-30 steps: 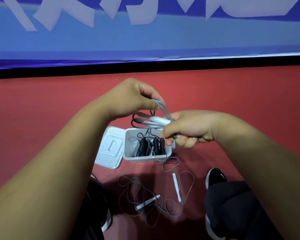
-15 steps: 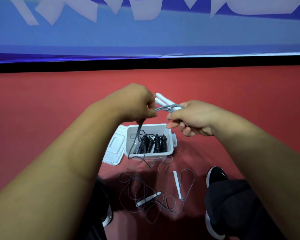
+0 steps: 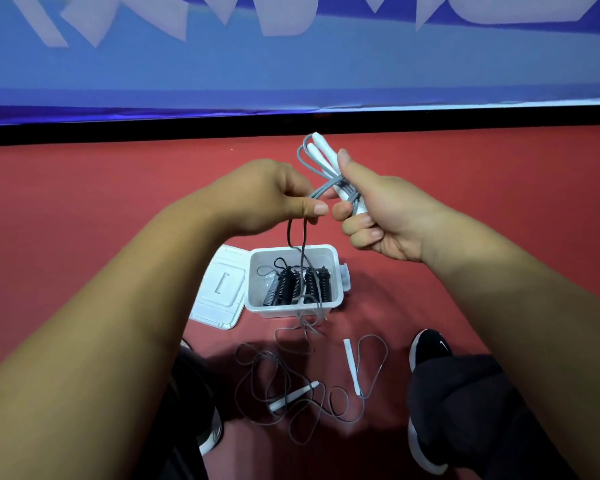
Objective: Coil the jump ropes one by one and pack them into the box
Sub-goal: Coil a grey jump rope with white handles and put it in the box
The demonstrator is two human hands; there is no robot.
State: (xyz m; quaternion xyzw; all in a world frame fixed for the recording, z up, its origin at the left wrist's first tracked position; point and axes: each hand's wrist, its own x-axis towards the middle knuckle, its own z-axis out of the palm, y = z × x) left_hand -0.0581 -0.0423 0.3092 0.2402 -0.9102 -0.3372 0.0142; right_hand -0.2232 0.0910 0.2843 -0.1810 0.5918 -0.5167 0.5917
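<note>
I note right grip [image 3: 378, 209] clenched on two white handles [image 3: 321, 150], long axis up and away. Left grip [image 3: 278, 199] pinches their grey cord [image 3: 304, 237], which hangs into one box [image 3: 338, 268] below both grips. One loose rope [image 3: 291, 396] lies lower still.

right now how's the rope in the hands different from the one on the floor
The held rope is gripped in the right hand; the floor rope lies untouched. The held rope's handles sit bundled together; the floor rope's lie apart. Both have white handles and grey cord.
</note>
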